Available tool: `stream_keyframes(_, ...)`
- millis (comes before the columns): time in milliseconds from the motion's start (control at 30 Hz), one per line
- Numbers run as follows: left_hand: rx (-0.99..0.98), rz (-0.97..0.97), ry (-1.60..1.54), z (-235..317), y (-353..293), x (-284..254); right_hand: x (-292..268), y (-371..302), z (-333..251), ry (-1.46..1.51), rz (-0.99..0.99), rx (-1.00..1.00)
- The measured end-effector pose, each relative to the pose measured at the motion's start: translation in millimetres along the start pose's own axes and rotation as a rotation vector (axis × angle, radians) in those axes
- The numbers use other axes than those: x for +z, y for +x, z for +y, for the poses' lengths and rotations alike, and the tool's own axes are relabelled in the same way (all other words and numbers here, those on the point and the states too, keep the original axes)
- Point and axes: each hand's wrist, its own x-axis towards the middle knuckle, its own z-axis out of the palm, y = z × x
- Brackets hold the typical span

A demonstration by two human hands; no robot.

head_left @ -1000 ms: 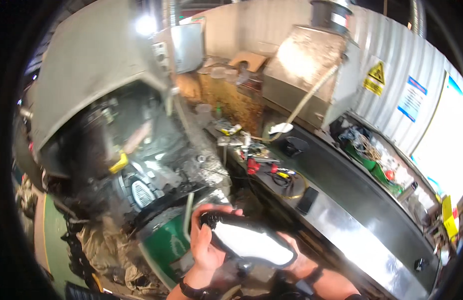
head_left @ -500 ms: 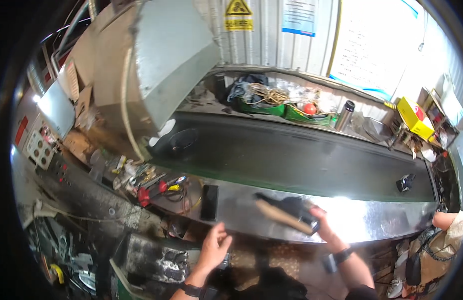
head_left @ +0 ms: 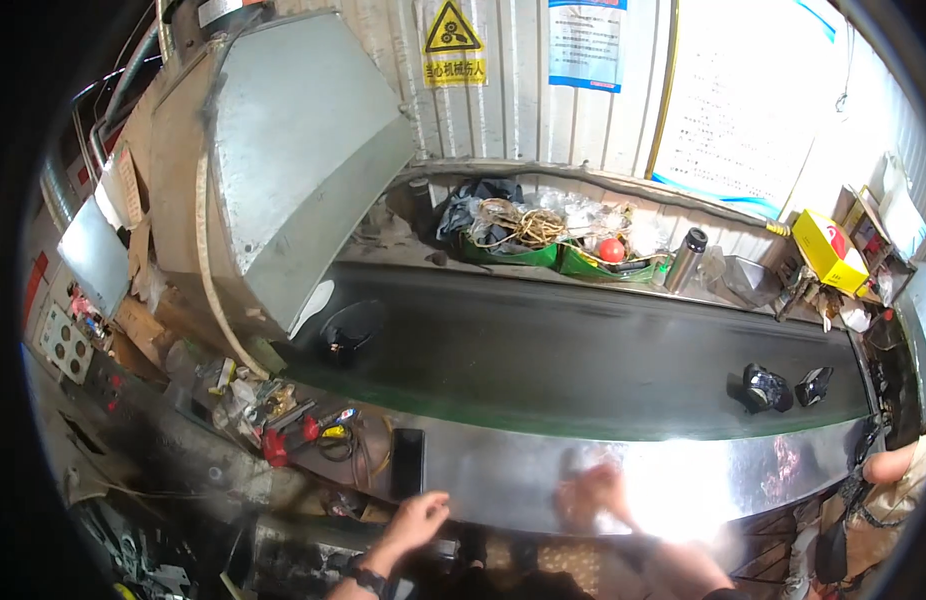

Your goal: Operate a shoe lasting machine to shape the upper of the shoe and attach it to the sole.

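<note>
Two shoes (head_left: 766, 388) already on the belt (head_left: 583, 350), can't tell what's left. Left hand (head_left: 420, 520) looks empty near the phone (head_left: 408, 463), fingers loosely curled; right hand (head_left: 595, 495) blurred, can't tell its fingers.

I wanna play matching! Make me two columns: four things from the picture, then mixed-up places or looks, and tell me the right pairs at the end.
Things
1. right hand
2. two shiny black things
3. ball
4. flask

Places and looks
A. silver with a dark top
B. blurry, over the shiny metal ledge
C. red
D. near the right end of the dark belt

Right pairs: 1-B, 2-D, 3-C, 4-A
</note>
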Motion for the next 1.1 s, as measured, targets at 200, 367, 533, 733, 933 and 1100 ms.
stream_keyframes(200,0.061,0.288,0.088,-25.6,154.1,-92.4,67.2,-63.8,-131.0,-0.163,-0.433,-0.230)
stream_keyframes(367,0.093,0.493,0.743,-58.9,244.4,-174.3,19.7,-48.2,-147.7,0.033,-0.070,0.229)
stream_keyframes(533,0.371,0.744,0.453,-101.3,302.3,-222.7,17.6,-22.4,-150.1,0.207,0.177,0.459)
stream_keyframes(733,0.190,-0.040,0.608,-57.8,353.4,-205.9,52.7,33.5,-183.7,0.393,0.037,0.558)
stream_keyframes(933,0.085,-0.048,-0.357,-42.7,398.8,-227.1,89.3,77.5,-232.2,0.763,0.010,0.565)
stream_keyframes(1100,0.461,1.058,0.606,-228.4,506.7,-282.3,97.8,87.8,-189.7,0.889,0.139,0.700)
